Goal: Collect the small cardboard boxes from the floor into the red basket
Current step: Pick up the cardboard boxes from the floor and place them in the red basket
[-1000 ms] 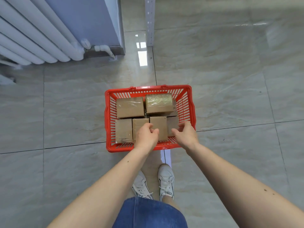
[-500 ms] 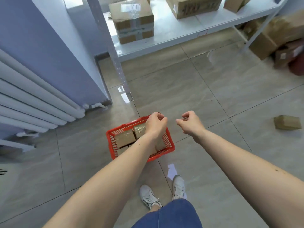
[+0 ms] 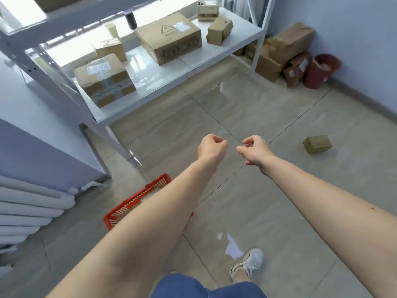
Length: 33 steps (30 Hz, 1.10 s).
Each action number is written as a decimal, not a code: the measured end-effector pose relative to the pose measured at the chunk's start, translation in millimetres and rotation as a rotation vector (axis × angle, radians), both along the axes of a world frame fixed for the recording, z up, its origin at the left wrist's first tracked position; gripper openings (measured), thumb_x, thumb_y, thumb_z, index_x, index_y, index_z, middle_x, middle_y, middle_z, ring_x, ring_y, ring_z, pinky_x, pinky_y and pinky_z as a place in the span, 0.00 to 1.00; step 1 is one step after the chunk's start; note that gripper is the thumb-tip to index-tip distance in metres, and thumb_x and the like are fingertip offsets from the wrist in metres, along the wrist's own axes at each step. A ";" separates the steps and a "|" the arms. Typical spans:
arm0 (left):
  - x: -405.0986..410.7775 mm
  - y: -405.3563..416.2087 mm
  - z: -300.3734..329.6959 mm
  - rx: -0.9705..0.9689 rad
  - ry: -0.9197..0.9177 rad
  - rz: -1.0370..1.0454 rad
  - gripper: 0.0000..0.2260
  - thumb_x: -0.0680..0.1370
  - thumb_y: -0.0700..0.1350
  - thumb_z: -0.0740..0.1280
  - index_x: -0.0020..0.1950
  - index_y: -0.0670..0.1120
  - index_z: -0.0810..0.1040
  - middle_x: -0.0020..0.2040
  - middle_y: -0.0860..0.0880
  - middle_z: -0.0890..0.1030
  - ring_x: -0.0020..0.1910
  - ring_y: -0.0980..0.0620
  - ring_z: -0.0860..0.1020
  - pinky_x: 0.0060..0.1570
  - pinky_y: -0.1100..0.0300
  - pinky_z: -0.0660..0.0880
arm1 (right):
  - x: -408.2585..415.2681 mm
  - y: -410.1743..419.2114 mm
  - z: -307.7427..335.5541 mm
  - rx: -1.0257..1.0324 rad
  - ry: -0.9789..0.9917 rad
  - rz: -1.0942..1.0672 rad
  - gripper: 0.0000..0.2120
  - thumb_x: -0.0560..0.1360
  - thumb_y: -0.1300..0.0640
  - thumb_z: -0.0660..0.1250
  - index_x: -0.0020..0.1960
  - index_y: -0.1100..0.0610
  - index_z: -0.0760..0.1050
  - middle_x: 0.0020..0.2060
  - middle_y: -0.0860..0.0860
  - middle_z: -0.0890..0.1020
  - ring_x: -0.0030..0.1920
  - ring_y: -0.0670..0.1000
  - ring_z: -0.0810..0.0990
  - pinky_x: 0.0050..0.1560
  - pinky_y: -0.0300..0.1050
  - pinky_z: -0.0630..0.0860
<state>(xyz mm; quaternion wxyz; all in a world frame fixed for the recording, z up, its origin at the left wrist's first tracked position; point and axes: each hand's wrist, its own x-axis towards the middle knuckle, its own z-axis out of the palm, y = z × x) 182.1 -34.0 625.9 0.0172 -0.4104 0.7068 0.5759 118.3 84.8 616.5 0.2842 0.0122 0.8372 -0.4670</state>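
One box (image 3: 317, 143) on open floor (image 3: 247, 211)

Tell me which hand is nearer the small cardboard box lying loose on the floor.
Right. The right hand is just left of the small cardboard box; the left hand is farther left.

Both hands, left (image 3: 211, 148) and right (image 3: 255, 151), hang empty and loosely curled. One small cardboard box (image 3: 317, 143) lies on the floor (image 3: 268, 211). The left forearm hides most of the red basket (image 3: 137, 202).
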 end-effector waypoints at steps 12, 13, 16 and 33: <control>-171.3 146.9 -3.6 -0.018 -0.011 -0.113 0.04 0.73 0.45 0.64 0.39 0.53 0.74 0.47 0.49 0.82 0.53 0.46 0.82 0.55 0.48 0.80 | -166.6 152.4 -1.3 0.004 -0.011 -0.126 0.14 0.75 0.55 0.70 0.56 0.55 0.68 0.55 0.54 0.78 0.58 0.57 0.81 0.50 0.52 0.81; -185.4 154.3 -6.8 -0.021 -0.018 -0.121 0.04 0.73 0.45 0.64 0.39 0.53 0.74 0.47 0.49 0.82 0.53 0.46 0.81 0.56 0.48 0.80 | -182.2 162.0 -4.7 0.008 -0.011 -0.141 0.14 0.75 0.55 0.70 0.56 0.54 0.68 0.59 0.55 0.78 0.58 0.56 0.81 0.49 0.51 0.81; -232.0 173.4 -16.8 -0.026 -0.043 -0.137 0.03 0.73 0.45 0.63 0.40 0.53 0.74 0.47 0.49 0.82 0.54 0.46 0.81 0.56 0.48 0.80 | -231.9 188.5 -12.1 0.025 -0.014 -0.181 0.14 0.75 0.55 0.70 0.56 0.54 0.68 0.61 0.56 0.77 0.58 0.57 0.81 0.51 0.52 0.81; -506.3 325.8 -36.9 -0.063 -0.098 -0.290 0.03 0.73 0.45 0.64 0.40 0.51 0.74 0.43 0.48 0.80 0.53 0.42 0.81 0.54 0.49 0.80 | -493.0 358.4 -33.1 0.038 -0.064 -0.355 0.12 0.74 0.57 0.70 0.54 0.55 0.71 0.60 0.57 0.78 0.60 0.57 0.80 0.48 0.52 0.81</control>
